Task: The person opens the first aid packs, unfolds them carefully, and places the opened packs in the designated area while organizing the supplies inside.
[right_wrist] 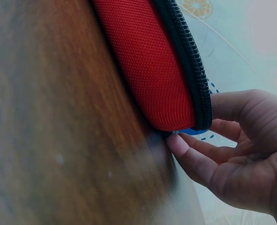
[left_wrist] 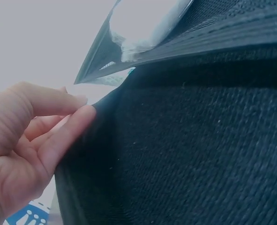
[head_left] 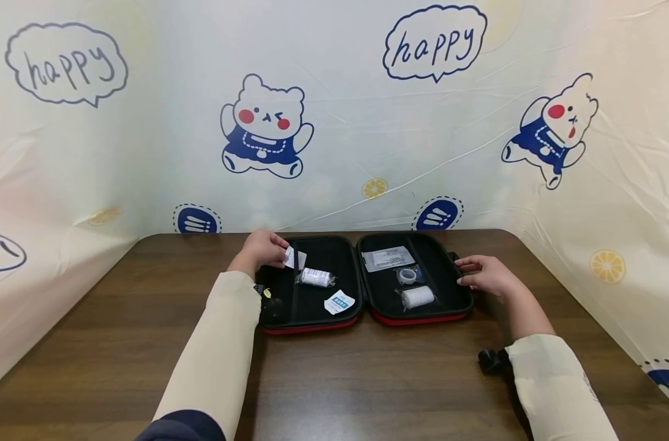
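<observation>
A zippered case (head_left: pixel 334 245) with a red shell and black lining lies open flat on the table. At its left half, my left hand (head_left: pixel 263 250) pinches a small white packet (head_left: pixel 297 258) between thumb and fingers, beside a black elastic strap (head_left: pixel 295 300). That packet is partly hidden behind the dark lining in the left wrist view. On the opposite side, my right hand (head_left: pixel 490 274) holds the case's outer rim. The right wrist view shows its fingers at the zipper (right_wrist: pixel 201 79) and the red side (right_wrist: pixel 145 70).
In the left half lie a wrapped white roll (head_left: pixel 318 277) and a white-and-blue square packet (head_left: pixel 339 302). The right half holds a flat printed packet (head_left: pixel 389 258), a tape roll (head_left: pixel 407 276) and a wrapped bandage roll (head_left: pixel 418 297). Behind the wooden table (head_left: pixel 323 380) hangs a printed curtain (head_left: pixel 334 153).
</observation>
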